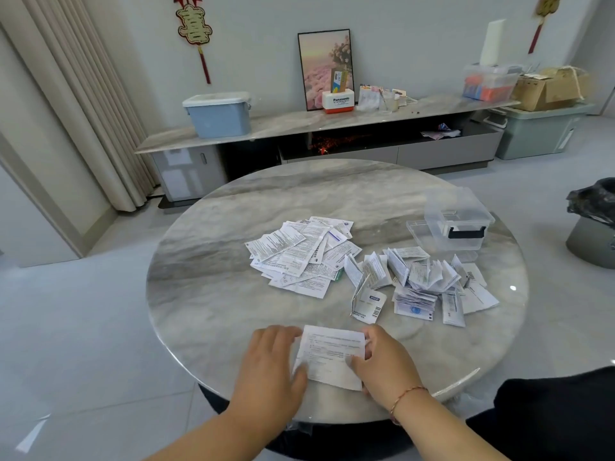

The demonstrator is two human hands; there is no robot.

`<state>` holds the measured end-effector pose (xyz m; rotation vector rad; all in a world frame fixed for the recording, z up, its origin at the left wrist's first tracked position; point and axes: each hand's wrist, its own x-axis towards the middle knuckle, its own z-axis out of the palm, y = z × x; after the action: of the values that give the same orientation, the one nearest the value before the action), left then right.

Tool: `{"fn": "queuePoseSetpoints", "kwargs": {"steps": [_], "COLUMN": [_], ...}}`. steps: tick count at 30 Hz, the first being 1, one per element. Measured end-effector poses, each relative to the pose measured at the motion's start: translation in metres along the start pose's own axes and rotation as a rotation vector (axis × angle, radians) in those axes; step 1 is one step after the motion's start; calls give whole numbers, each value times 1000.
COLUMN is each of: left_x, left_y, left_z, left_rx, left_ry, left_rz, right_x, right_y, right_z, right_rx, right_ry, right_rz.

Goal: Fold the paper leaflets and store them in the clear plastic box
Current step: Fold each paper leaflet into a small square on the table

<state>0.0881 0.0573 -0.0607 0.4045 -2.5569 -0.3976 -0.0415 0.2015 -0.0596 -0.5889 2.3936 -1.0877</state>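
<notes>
A white printed leaflet [331, 356] lies near the front edge of the round marble table [233, 261]. My left hand [269, 364] rests on its left side with the thumb on the paper. My right hand [382, 362] holds its right edge, fingers curled round it. A heap of flat unfolded leaflets [299, 256] lies in the middle of the table. To its right sits a pile of folded leaflets [419, 282]. The clear plastic box [461, 221] with a dark handle stands open at the far right, its lid [419, 227] beside it.
A long low cabinet [299, 123] runs along the back wall with a blue bin [218, 114], a framed picture and boxes on it. A grey bin with a black bag [592, 221] stands on the floor at the right. Dark clothing [549, 417] shows at the lower right.
</notes>
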Motion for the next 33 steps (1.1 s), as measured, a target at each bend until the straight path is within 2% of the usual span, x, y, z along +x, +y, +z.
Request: {"fn": "queuePoseSetpoints", "kwargs": {"steps": [2, 4, 6, 8, 10, 12, 13, 14, 18, 21, 25, 26, 28, 30, 33], "left_x": [-10, -17, -18, -14, -14, -19, -21, -24, -29, -29, -22, -21, -22, -27, -35], "left_y": [10, 16, 17, 16, 15, 14, 13, 12, 10, 7, 6, 7, 5, 12, 24], "left_z": [6, 16, 25, 26, 23, 21, 23, 24, 29, 34, 36, 35, 34, 34, 39], "left_rx": [12, 41, 57, 56, 37, -33, -71, -102, -207, -199, -143, -125, -74, -30, -3], "left_ry": [-125, -184, -166, -119, -124, -151, -153, -143, -86, -23, 61, 98, 141, 86, -13], "left_rz": [206, 230, 193, 144, 105, 46, 16, -15, -125, -193, -300, -285, -129, 49, 118], "right_x": [-4, -11, -16, -15, -11, -10, -9, -9, 1, 4, 1, 0, -1, -5, -9], "right_y": [-5, -12, -15, -13, -10, -9, -7, -4, 12, 11, 6, 4, 1, -1, -3], "right_z": [4, 7, 6, -3, -24, -42, -45, -46, -22, -7, 4, 4, 3, 2, 8], "right_rx": [228, 510, 579, 289, -86, -210, -213, -221, -263, -202, -174, -194, -236, -261, -52], "right_ry": [-14, -92, -163, -119, -116, -364, -475, -509, -272, -69, 2, 15, 39, 41, -26], "right_rz": [120, 264, 319, 203, -116, -331, -352, -362, -378, -325, -270, -260, -205, -97, 65]}}
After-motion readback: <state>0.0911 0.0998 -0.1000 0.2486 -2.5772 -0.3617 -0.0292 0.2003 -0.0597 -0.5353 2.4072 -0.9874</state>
